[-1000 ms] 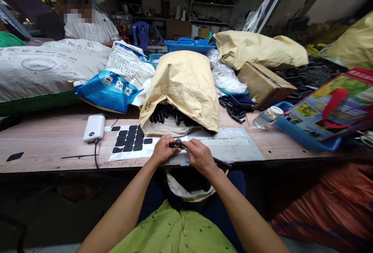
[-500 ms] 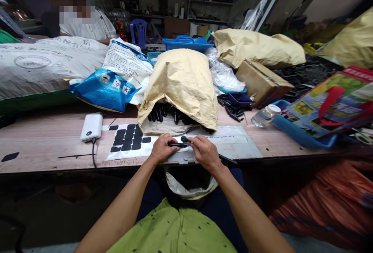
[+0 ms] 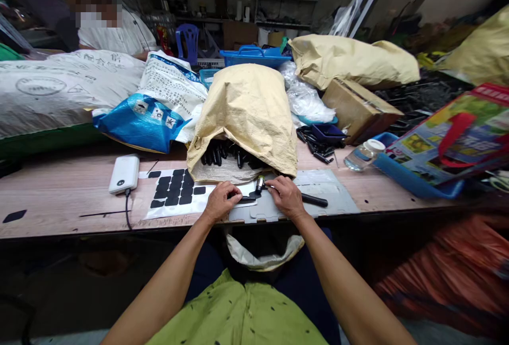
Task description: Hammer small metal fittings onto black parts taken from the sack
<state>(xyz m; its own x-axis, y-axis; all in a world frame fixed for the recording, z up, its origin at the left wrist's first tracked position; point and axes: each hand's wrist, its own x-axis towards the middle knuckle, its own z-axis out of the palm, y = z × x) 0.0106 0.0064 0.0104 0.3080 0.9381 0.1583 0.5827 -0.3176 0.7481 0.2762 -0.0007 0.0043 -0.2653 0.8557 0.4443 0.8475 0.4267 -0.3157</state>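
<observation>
My right hand is closed round the metal shaft of a small hammer, whose black grip sticks out to the right. The hammer's shiny head hangs just above a small dark piece. Pinched in my left hand is a slim black part, lying low over the grey sheet. Behind both hands an open paper sack lies on its side, with several black slender parts showing in its mouth.
Left of my hands is a white sheet of black pads, beside a white power bank with a cable. To the right stand a clear jar, a blue tray and a wooden box. A person in a white shirt sits across the table.
My right hand has let go of a small round black piece and taken hold of the hammer, lifting its head over the work. My left hand has hardly moved.
</observation>
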